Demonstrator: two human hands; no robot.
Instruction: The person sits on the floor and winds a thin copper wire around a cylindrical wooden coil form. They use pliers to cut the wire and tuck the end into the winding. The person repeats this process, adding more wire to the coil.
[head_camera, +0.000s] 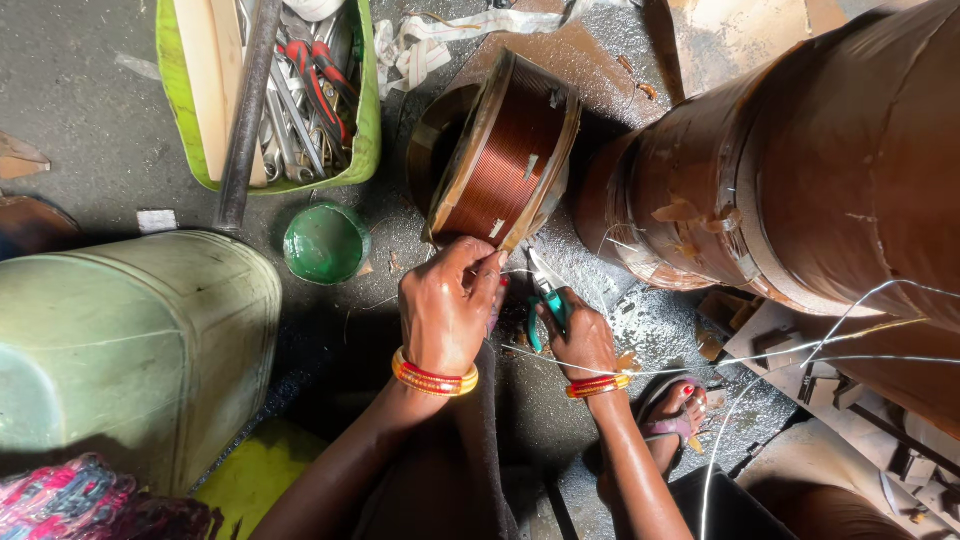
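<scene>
My left hand (445, 305) pinched the rim of the copper wire spool (505, 155), which stood tilted on the floor. My right hand (580, 335) was closed around green-handled pliers (548, 300). Judged heavy and rigid; grip the flange, since the fine wire kinks.

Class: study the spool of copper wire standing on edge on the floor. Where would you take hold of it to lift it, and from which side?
Probably grip the copper wire spool by its two flat flanges, palms pressing from either side, coming down from above. It stands tilted on its rim, so the flange faces are exposed. Avoid the near lower edge, where the left hand works beside the right hand holding green-handled pliers.
</scene>
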